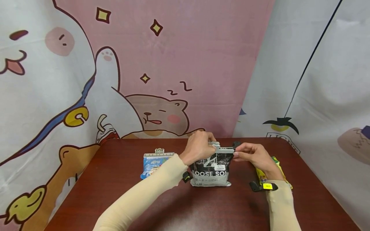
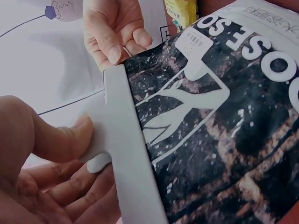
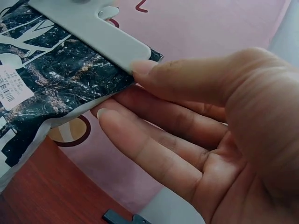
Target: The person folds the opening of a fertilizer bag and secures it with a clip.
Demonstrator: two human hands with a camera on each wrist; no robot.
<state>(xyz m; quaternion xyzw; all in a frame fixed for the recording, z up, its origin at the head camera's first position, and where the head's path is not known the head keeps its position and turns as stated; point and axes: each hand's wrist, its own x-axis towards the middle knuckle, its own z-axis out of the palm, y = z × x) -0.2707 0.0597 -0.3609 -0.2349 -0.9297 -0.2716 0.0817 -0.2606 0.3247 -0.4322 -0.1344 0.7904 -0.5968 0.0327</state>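
Observation:
A black and white bag [image 1: 211,175] printed "LOOSE SO…" stands upright on the table. Along its top edge sits a pale grey sealing clip [image 2: 128,154] with a handle grip. My left hand [image 1: 199,146] pinches that clip's handle, thumb on the near side and fingers behind. At the bag's upper right corner, my right hand [image 1: 254,155] pinches the bag's edge by the clip's end; in the right wrist view its thumb [image 3: 182,81] lies in front and the other fingers behind and below.
A blue packet [image 1: 153,165] with a piano-patterned clip [image 1: 159,154] at its top is left of the black bag. Partly hidden behind my right forearm lies a yellow packet [image 1: 277,165]. The dark red table [image 1: 121,173] ends at a printed cloth backdrop [image 1: 208,64].

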